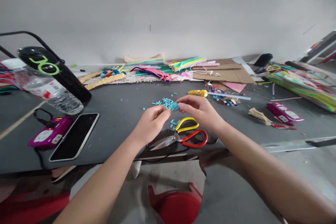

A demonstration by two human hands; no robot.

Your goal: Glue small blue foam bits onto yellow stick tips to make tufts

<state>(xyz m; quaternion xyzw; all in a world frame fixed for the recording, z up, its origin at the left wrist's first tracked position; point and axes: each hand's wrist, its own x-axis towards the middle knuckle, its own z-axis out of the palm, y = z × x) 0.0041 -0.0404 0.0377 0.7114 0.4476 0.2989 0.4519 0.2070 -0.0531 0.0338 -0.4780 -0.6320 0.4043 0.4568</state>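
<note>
My left hand (152,120) is closed, with thumb and fingertips pinching a small light-blue bundle (174,106) at its near-left side. A bit of yellow shows by those fingers. From the other side, the bent fingers and thumb of my right hand (201,110) grip the same bundle; its exact make is too small to tell. Short blue cut pieces (165,102) lie scattered just behind and below it. Under my hands rest scissors (176,137), blades apart, with one yellow and one red handle. A yellow glue gun (195,93) with a clear glue stick (231,95) lies behind my right hand.
On the left stand a tilted water bottle (49,89), a black flask (70,80), a purple box (52,133) and a phone (75,138). Craft strips (187,63) and cardboard (225,71) line the back partition. Another purple box (285,113) and bagged strips (304,85) lie right.
</note>
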